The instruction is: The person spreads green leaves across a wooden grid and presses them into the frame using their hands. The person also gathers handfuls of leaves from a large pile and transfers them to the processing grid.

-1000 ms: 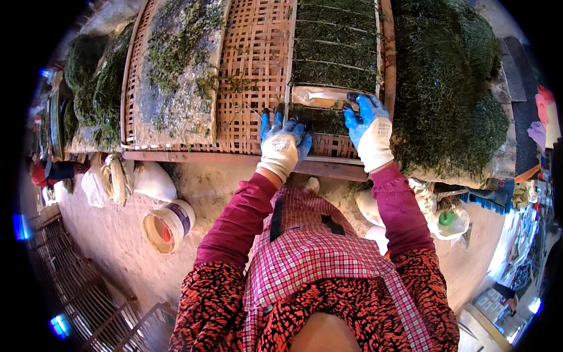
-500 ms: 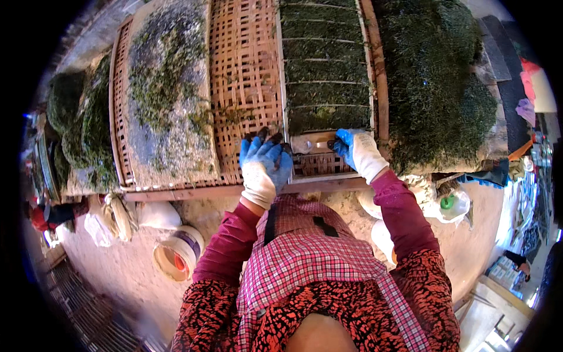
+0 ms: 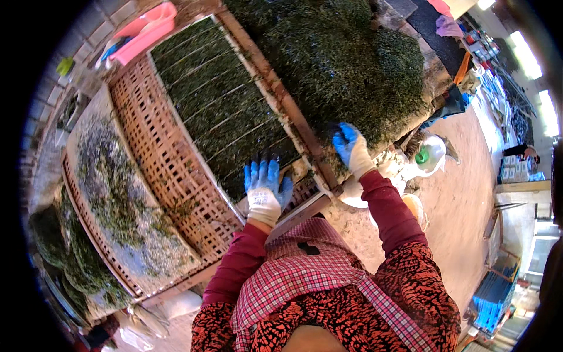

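My left hand [image 3: 264, 190], in a white glove with blue palm and fingers and dark-stained tips, is open. Its fingers lie spread over the near end of dark green stringy plant matter [image 3: 217, 102], laid in a long frame divided by thin pale crosspieces. To the right, my right hand [image 3: 353, 151] wears a matching glove. Its fingers are bent together beside the near left edge of a big dark green heap [image 3: 346, 64]. What they hold, if anything, is hidden. A small pale block [image 3: 298, 170] shows at the frame's near end, between my hands.
A woven slatted mat [image 3: 170, 158] runs under the frame, and a grey board [image 3: 126, 188] with green scraps lies further left. A wooden rail [image 3: 287, 108] separates frame and heap. A pink basin [image 3: 143, 32] stands far left. Bags and a white bucket [image 3: 413, 208] sit below right.
My view has turned, so the frame now slants. My right hand has left the frame's near end for the heap's edge. My left hand has moved from the mat onto the framed greens.
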### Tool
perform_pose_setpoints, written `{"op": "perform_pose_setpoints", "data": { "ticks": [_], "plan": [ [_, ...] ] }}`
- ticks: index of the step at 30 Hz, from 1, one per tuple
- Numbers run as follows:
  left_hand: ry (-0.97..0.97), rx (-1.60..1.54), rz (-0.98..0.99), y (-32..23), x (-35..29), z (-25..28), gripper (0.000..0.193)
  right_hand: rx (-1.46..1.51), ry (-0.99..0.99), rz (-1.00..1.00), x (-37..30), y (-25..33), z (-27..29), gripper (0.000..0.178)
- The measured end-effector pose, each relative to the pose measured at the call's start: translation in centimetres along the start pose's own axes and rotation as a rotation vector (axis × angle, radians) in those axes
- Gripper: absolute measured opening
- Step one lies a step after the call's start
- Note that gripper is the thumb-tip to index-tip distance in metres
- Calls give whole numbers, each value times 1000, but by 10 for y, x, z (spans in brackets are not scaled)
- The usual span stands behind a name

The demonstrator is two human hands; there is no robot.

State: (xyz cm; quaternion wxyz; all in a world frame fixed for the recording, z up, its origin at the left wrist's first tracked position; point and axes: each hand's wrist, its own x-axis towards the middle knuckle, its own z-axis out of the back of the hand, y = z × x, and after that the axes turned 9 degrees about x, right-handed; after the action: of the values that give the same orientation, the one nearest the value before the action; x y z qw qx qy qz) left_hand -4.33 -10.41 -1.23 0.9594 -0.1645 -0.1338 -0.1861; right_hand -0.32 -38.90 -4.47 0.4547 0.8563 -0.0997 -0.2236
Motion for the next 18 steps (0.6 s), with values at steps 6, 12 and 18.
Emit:
{"op": "perform_pose_setpoints", "data": {
  "ticks": [6, 12, 18],
  "plan": [
    [2, 170, -16, 4, -4, -18, 60, -1659, -322, 167, 69, 77, 70, 89],
    [38, 240, -48, 4, -7, -15, 65, -1941, -197, -192, 177, 140, 62, 109],
    [207, 260, 69, -19, 21, 3, 72, -1600, -7, 54, 282, 141, 92, 90]
  ]
}}
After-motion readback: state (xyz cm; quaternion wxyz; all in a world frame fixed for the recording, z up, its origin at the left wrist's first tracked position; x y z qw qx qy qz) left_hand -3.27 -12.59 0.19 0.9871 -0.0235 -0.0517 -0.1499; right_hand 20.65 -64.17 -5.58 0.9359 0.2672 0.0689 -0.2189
